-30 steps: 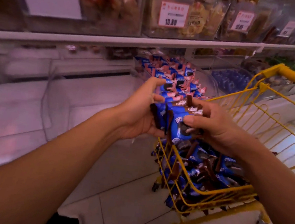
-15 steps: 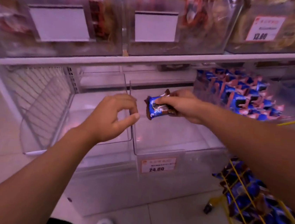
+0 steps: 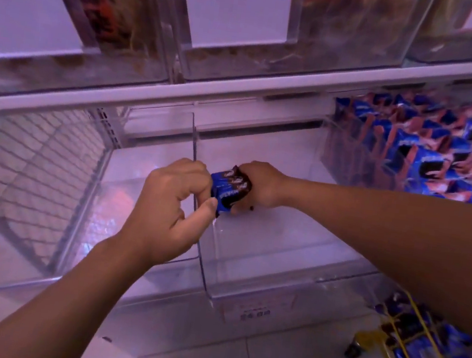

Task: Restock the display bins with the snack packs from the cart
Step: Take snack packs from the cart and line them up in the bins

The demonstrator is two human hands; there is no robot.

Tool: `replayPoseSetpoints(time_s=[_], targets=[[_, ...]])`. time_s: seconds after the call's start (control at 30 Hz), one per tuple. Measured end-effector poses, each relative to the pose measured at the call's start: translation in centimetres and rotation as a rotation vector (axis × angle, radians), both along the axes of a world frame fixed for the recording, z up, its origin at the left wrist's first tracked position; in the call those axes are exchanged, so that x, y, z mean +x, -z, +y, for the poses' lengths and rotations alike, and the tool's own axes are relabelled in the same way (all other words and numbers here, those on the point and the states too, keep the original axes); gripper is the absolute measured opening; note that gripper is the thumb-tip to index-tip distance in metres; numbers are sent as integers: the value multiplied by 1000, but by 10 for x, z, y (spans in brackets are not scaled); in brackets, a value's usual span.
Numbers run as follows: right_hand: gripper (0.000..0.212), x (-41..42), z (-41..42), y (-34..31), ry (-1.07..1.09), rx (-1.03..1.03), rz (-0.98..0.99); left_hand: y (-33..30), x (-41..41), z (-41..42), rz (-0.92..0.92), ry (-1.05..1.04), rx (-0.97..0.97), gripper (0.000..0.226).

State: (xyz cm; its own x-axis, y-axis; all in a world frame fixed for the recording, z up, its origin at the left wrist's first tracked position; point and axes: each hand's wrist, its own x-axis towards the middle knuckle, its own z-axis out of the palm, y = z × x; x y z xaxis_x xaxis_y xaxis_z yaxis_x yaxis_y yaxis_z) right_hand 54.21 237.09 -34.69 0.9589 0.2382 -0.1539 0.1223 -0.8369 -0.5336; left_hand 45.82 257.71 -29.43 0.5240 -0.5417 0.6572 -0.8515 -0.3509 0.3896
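Head view: the right hand (image 3: pixel 259 186) grips a small stack of blue-and-brown foil snack packs (image 3: pixel 229 190) low inside the clear acrylic display bin (image 3: pixel 266 241). At its nine o'clock, the left hand (image 3: pixel 171 204) pinches the stack's near end beside the clear divider wall (image 3: pixel 196 180). Risk: the glossy packs may fan apart and topple on release. The yellow wire cart (image 3: pixel 415 346) sits at five o'clock.

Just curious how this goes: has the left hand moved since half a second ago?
Yes. The left hand has gone right to the clear divider between the bins and now touches the snack packs in the right hand.
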Motion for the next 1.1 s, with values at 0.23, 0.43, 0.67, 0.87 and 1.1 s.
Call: replayPoseSetpoints(time_s=[0.23, 0.43, 0.67, 0.87, 1.1], targets=[[87, -12, 14, -1, 194, 191, -12, -5, -7, -3, 89, -12, -5, 18], [107, -43, 7, -50, 155, -47, 11, -20, -16, -8, 243, -112, -27, 11], [26, -211, -112, -145, 117, -513, -398, -59, -68, -99, -99, -12, -144, 12], [88, -343, -218, -100, 425, -541, 334, -30, -130, -228, -50, 258, 462, 36], [129, -315, -259, -56, 447, -518, 140, 9, -129, -299, 124, 184, 1023, 74]])
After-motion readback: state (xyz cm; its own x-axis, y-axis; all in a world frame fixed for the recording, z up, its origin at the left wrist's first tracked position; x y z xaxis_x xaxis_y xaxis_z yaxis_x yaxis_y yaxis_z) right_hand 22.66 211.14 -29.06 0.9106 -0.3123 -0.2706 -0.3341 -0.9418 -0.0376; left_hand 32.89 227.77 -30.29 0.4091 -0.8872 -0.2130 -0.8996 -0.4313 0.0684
